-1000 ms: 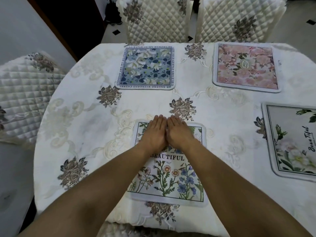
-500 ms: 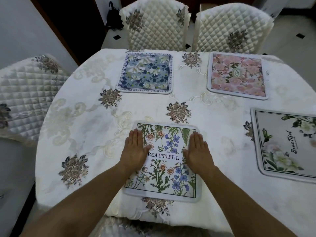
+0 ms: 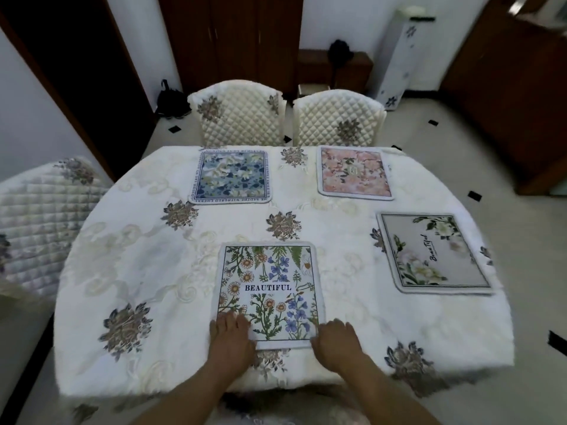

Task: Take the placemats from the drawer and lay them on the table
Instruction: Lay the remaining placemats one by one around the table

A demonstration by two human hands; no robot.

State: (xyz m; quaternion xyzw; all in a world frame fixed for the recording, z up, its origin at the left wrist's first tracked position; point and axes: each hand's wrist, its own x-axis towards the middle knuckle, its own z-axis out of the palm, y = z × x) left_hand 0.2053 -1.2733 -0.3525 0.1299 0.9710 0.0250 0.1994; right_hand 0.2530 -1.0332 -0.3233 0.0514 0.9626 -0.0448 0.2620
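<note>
A wildflower placemat (image 3: 270, 294) printed "BEAUTIFUL" lies flat at the near side of a table (image 3: 129, 265) draped in a white embroidered cloth, its near edge just short of the table's edge. The person's left hand (image 3: 231, 335) rests palm down on the mat's near left corner, fingers laid flat and close together. The right hand (image 3: 336, 342) sits at the near right corner, fingers loosely curled with the tips against the mat's edge; neither hand pinches anything. Three more placemats are laid out, making four in all: a blue floral placemat (image 3: 232, 177) at the far left, a pink floral placemat (image 3: 354, 172) at the far right, both close to the table's far edge, and a grey placemat with white flowers (image 3: 434, 253) on the right side, its outer corner nearly reaching the cloth's drop. The mats lie well apart from one another, and a wide stretch of bare cloth runs along the table's left half. Three quilted chairs are in view: a pair, chair (image 3: 237, 113) beside chair (image 3: 337, 121), pushed in at the far side, and a third chair (image 3: 36, 216) at the left.
</note>
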